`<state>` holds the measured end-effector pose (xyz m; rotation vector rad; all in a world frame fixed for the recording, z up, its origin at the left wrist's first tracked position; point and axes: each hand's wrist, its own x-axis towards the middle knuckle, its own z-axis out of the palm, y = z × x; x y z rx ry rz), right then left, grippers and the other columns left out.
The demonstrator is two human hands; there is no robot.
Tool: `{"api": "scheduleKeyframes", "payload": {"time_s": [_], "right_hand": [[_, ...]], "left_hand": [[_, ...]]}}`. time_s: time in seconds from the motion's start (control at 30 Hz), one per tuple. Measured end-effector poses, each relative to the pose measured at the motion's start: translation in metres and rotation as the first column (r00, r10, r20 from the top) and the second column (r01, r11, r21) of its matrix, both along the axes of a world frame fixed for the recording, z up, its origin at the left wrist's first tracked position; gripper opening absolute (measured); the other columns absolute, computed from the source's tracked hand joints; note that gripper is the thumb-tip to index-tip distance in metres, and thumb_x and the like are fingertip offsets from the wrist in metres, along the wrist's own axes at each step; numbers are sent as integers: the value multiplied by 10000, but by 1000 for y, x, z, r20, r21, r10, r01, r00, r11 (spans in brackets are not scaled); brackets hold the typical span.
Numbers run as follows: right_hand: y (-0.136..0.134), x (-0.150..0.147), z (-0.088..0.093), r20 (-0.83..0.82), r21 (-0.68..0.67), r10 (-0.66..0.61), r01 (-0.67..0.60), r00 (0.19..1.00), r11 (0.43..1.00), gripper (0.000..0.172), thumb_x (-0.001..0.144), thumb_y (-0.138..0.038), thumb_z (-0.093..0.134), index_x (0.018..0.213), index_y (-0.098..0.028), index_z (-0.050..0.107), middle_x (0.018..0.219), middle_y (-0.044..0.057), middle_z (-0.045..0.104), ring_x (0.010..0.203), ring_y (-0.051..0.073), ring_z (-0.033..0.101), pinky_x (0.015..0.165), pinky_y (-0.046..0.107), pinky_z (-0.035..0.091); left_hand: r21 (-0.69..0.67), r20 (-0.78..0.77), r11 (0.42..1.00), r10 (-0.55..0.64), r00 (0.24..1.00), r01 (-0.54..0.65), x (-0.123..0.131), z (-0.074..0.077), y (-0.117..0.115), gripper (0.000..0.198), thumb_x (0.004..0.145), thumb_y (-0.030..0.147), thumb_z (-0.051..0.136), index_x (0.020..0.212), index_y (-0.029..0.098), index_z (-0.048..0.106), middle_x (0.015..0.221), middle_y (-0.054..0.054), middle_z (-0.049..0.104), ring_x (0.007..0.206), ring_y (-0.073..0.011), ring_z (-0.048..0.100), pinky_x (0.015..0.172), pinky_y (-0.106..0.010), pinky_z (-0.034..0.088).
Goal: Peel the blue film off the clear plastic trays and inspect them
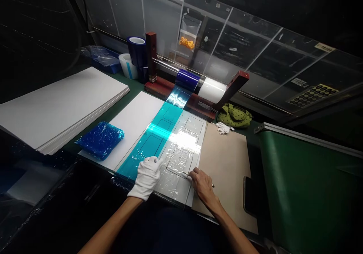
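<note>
Wrinkles in the clear film [177,172] under my hands are my main worry: the sheet lies rumpled and shiny over its rounded outlines, and I judge that uneven pressure could crease it harder or slide it out of line. My right grip [202,186] is closed on a thin pen-shaped tool [185,174], with the tool's slim end reaching out ahead of the grip to the film. Too much force there could nick or tear the sheet. My left grip [146,178], white-gloved, lies open and flat on the film's near part, holding nothing but pressing down. A slip there could drag on the teal film strip [150,137] running ahead of it toward the blue roll [185,79]. My left forearm [113,220] and right forearm [227,223] angle inward, wrists low. The tan board [224,163] lies just beyond my right grip, the white board [136,123] beyond my left.
</note>
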<state>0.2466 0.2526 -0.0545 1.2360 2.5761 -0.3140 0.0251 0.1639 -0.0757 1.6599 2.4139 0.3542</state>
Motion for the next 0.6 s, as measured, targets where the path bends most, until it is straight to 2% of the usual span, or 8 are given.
{"api": "scheduleKeyframes", "payload": {"time_s": [0.2, 0.33, 0.47, 0.6], "right_hand": [[6, 30, 16, 95, -12, -96, 97, 991, 995, 286, 906, -141, 379, 825, -215, 642, 773, 28, 611, 686, 139, 562, 499, 268, 161], [22, 37, 24, -48, 6, -147, 147, 988, 989, 302, 932, -187, 359, 924, -251, 655, 836, 17, 625, 667, 125, 574, 499, 240, 206], [55, 10, 19, -207, 23, -160, 169, 965, 985, 279, 938, -224, 385, 997, -254, 656, 898, 24, 638, 734, 131, 597, 535, 223, 273], [92, -37, 7, -212, 44, -62, 73, 975, 996, 289, 942, -223, 382, 1031, -278, 652, 939, 17, 638, 787, 133, 596, 560, 222, 287]], "left_hand": [[-64, -2, 998, -27, 1000, 27, 10, 13, 22, 377, 764, 119, 431, 1080, 253, 586, 1016, -46, 580, 776, -175, 516, 643, -289, 364], [-117, -8, 992, -45, 999, 44, 17, 15, 42, 451, 778, 133, 414, 1198, 265, 513, 1072, -55, 564, 849, -184, 527, 696, -292, 385], [-201, -35, 980, -13, 999, 6, 26, 6, 74, 446, 784, 138, 396, 1209, 199, 514, 1004, -110, 574, 832, -230, 549, 672, -329, 399], [-269, -51, 963, 18, 999, -31, 29, -3, 101, 453, 818, 120, 333, 1232, 199, 499, 958, -136, 581, 799, -239, 578, 619, -322, 410]]}}
